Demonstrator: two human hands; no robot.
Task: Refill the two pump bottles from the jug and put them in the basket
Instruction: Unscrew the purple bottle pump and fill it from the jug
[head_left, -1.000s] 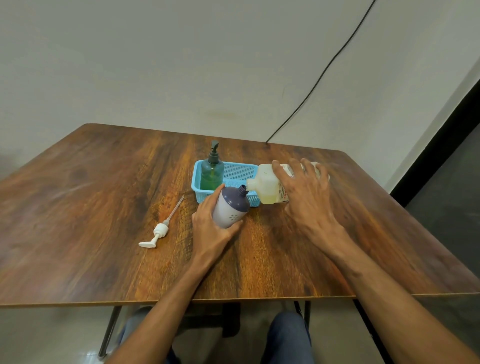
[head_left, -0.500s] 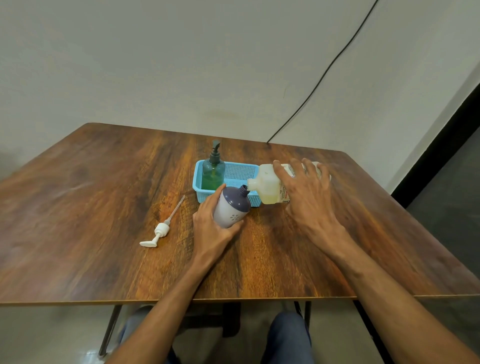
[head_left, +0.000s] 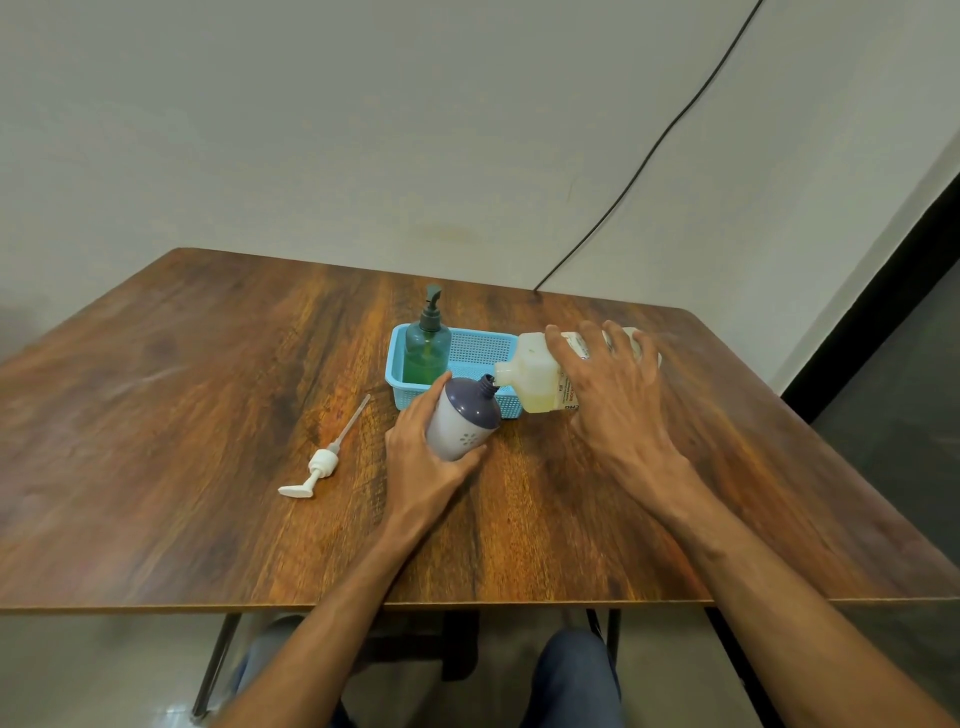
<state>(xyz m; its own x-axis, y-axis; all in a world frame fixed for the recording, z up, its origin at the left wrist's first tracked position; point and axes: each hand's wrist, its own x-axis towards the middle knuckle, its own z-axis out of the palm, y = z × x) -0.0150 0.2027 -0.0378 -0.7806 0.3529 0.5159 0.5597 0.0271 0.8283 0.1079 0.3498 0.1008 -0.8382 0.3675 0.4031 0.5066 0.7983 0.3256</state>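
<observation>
Over the last second almost nothing has moved: the jug (head_left: 535, 379) stays tipped on its side with its spout at the open neck of the purple-topped bottle (head_left: 465, 421), and both hands keep their places. That steadiness suggests the pour into the second bottle is under way and not finished. Whether liquid is actually running at the spout is too small to tell.

The left hand (head_left: 421, 467) is wrapped round the bottle's pale body, thumb on the near side, and leans it toward the jug just in front of the blue basket (head_left: 396, 358). The right hand (head_left: 618, 410) grips the jug from above with its fingers splayed over the far side.

The jug is translucent white with a printed label, and a little yellowish liquid pools along its lower side near the neck, so it looks nearly spent. The bottle has a dark purple shoulder and a threaded neck with no pump on it. Its white pump head (head_left: 322, 465) lies on the wooden table (head_left: 208, 415) to the left, well apart. The green pump bottle (head_left: 427, 348) already stands upright in the basket's left end, pump fitted.
</observation>
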